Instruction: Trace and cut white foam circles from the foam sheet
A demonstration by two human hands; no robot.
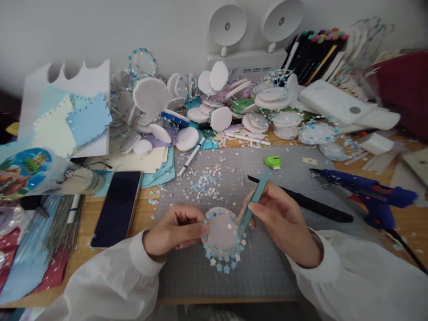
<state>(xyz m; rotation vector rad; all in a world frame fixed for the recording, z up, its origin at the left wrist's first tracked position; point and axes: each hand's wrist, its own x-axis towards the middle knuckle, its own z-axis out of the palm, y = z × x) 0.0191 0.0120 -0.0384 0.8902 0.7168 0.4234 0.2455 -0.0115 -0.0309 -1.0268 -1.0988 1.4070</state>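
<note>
A round, pale disc [221,238] is over the grey mat [187,283] on the worktop [147,198], between the two hands. Small blue and white flowers [226,269] ring its edge, thickest along the near side; its middle is mostly plain. The left hand [176,227] has its grip closed on the disc's left edge, thumb on top. The right hand [284,216] grasps teal tweezers [257,196] between thumb and fingers, slanting down to the disc's right rim. Whether the tips pinch a flower is too small to tell. Loose flowers [204,183] lie scattered beyond the disc.
</note>
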